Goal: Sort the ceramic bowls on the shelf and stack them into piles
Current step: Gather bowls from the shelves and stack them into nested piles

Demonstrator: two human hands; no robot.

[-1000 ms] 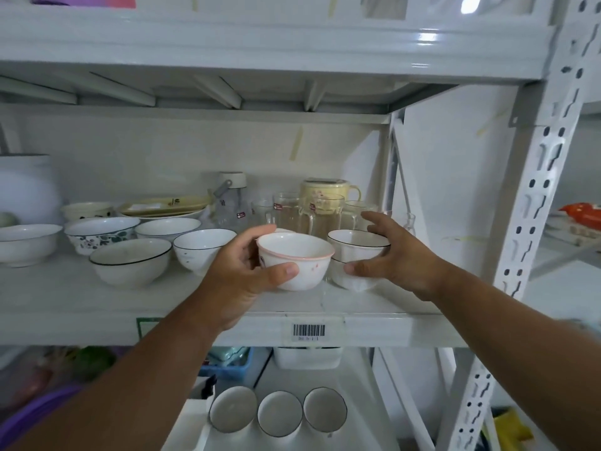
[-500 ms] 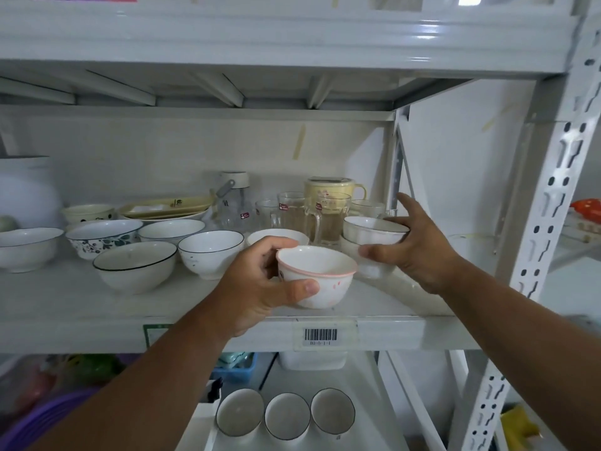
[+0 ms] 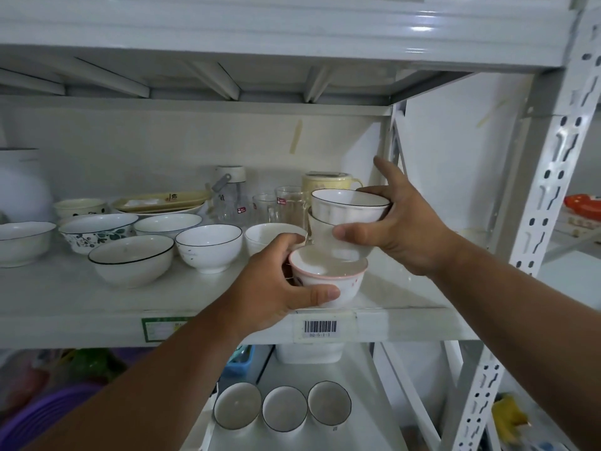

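Our right fingers (image 3: 364, 234) are wrapped round a pair of nested bowls, thumb across the lower one, the rest behind; the forefinger sticks up free. Our left hand (image 3: 276, 284) clasps the pink bowl (image 3: 328, 281), thumb along its near wall, fingers curled over the far rim. That pink bowl sits at the front edge of the shelf (image 3: 65, 320), just above the barcode tag (image 3: 320, 327), and it's our marker for everything else.

Here's the relation that counts: the pair (image 3: 344, 219) hangs directly above the pink bowl, mouths up, its foot at or just inside the pink rim; we can't tell whether it touches. We judge the coming move is straight down, with the right hand carrying and the left steadying.

The pink bowl looks empty apart from that foot. The black-rimmed top bowl (image 3: 349, 203) sits in the one under it. Left of the pink bowl another white bowl (image 3: 270, 236) peeks from behind our left hand, then a black-rimmed bowl (image 3: 209, 247), all single and empty. Behind stand glass mugs (image 3: 286, 203). Below, three small bowls (image 3: 283, 408) sit in a row.
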